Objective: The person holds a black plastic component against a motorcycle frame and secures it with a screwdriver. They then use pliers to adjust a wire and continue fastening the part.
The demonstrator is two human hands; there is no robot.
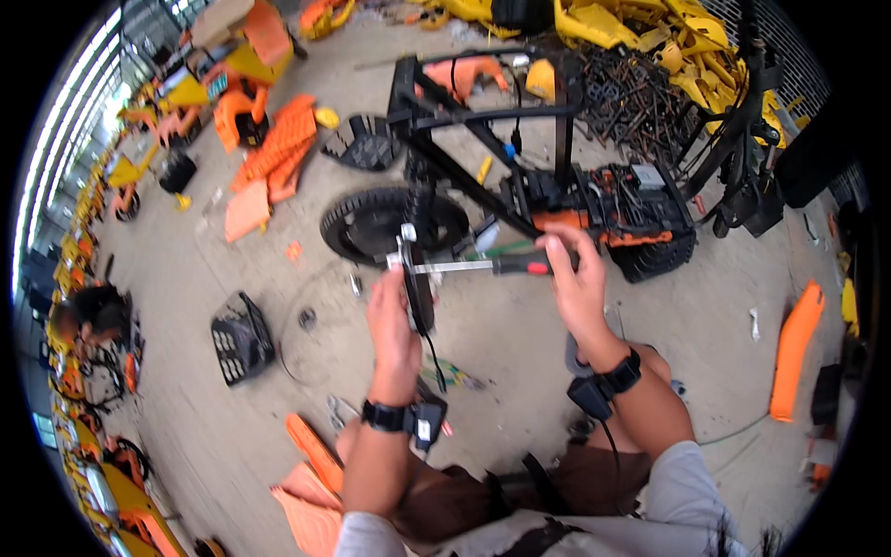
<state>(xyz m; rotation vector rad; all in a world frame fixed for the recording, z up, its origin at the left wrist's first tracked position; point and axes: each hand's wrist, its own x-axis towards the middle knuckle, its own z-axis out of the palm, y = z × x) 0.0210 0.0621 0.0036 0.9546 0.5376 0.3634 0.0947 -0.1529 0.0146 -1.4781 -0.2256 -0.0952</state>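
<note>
My left hand [393, 325] is closed around a small part [406, 243] with silvery bits at its top and a dark body. A short black cable hangs below it; the exact kind of part I cannot make out. In my right hand [577, 283] is a screwdriver with a black and red handle [522, 266], held level by thumb and fingers. Its long metal shaft [455, 267] points left and reaches the part; whether the tip sits in a screw is too small to tell. Just beyond both hands lies a stripped black scooter frame [464, 172] with a rear wheel [343, 227].
Pliers with green handles [452, 376] lie on the floor below my hands. A black plastic cover [241, 339] sits to the left, an orange panel [795, 353] to the right. Yellow panels [687, 46] are heaped at the back. Another person [93, 311] crouches far left.
</note>
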